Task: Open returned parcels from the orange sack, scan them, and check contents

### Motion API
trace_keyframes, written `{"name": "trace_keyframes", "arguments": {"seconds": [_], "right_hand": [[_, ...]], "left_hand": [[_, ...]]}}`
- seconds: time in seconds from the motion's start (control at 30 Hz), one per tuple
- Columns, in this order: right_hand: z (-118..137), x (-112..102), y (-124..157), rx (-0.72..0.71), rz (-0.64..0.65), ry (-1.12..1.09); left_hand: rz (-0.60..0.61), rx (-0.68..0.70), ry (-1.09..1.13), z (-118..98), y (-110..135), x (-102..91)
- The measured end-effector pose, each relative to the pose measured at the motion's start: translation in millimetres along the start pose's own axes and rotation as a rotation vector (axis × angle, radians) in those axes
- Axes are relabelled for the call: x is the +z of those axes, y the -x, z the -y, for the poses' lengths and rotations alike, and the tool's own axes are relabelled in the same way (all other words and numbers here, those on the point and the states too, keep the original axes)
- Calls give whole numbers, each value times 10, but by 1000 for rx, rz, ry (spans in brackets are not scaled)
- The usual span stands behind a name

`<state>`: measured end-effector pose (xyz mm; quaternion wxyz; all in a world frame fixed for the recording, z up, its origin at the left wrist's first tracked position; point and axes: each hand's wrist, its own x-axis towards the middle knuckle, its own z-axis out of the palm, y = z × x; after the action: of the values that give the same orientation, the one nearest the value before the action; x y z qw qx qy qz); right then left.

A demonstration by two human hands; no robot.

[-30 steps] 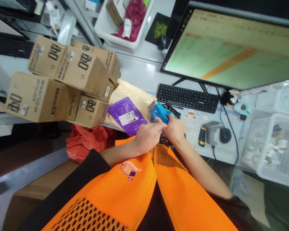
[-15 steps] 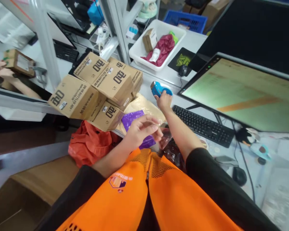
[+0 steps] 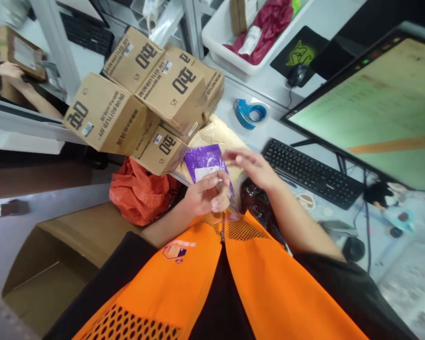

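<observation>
My left hand [image 3: 209, 194] is closed, its fingers curled in at the near edge of a purple plastic mailer [image 3: 202, 158] with a white label. A bit of clear film [image 3: 230, 215] shows just below those fingers, but whether they grip it is hidden. My right hand [image 3: 253, 169] holds nothing; its fingers stretch out over the right side of the mailer and a cream padded envelope [image 3: 217, 130] beneath it. Beyond them, a blue tape dispenser [image 3: 243, 114] lies on the desk.
Several brown cartons [image 3: 172, 97] are stacked at the left, above an orange-red bag [image 3: 141, 191]. A keyboard [image 3: 311, 172] and a monitor [image 3: 393, 108] stand to the right. A white bin [image 3: 221, 49] sits behind. Dark plastic [image 3: 257, 198] lies by my right forearm. At far left another person's hands hold a box [image 3: 23, 52].
My right hand has let go of the tape dispenser and come back toward my body, fingers extended. My left hand stays low in front of me, its fingers more curled. The view has shifted.
</observation>
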<state>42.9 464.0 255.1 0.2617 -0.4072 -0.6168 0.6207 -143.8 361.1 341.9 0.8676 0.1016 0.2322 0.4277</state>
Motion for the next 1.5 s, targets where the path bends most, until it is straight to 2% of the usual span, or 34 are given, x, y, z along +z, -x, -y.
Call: {"name": "trace_keyframes", "arguments": {"seconds": [0.03,0.1,0.2,0.33,0.4,0.47,0.53,0.6,0.67,0.87,0.97,1.03,1.13,1.23,1.4,1.5], "right_hand": [[116,66,320,6,98,-123],[283,157,862,36,147,-295],[355,194,1373,71,8,-396],[204,224,1779,84,-197,-451],[57,299,2000,109,-353,-450],[-114,410,2227,171,-629,-424],[-281,529,2400,258,-933,-386],[-416,627,2453,343,-1121,-356],[-516,683,2361,400,-1185,-363],[-796,617,1659,390,-1239,-351],[-947,560,1429,393,-1217,-283],[-1021,541,1369,396,-1205,-269],[-1085,523,1401,401,-1216,-288],[-1126,500,1551,432,-1273,-319],[-1225,523,1931,530,-1430,-426],[-1288,598,2127,577,-1512,-455]], "left_hand": [[24,-40,-14,40,-44,1],[80,-110,-36,141,-132,16],[149,-220,-67,332,-221,34],[168,-417,-164,584,-262,-78],[135,-486,-218,669,-298,-222],[43,-496,-286,720,-386,-403],[-102,-459,-374,752,-542,-583],[-233,-411,-475,789,-759,-729],[-314,-348,-580,848,-1010,-835],[-562,-162,-916,1068,-1643,-1087],[-665,-124,-1137,1150,-1806,-1223],[-691,-116,-1223,1208,-1866,-1292],[-670,-133,-1258,1304,-1921,-1338],[-600,-172,-1285,1390,-1966,-1318],[-420,-266,-1318,1504,-2028,-1203],[-254,-273,-1460,1612,-2044,-1139]]}}
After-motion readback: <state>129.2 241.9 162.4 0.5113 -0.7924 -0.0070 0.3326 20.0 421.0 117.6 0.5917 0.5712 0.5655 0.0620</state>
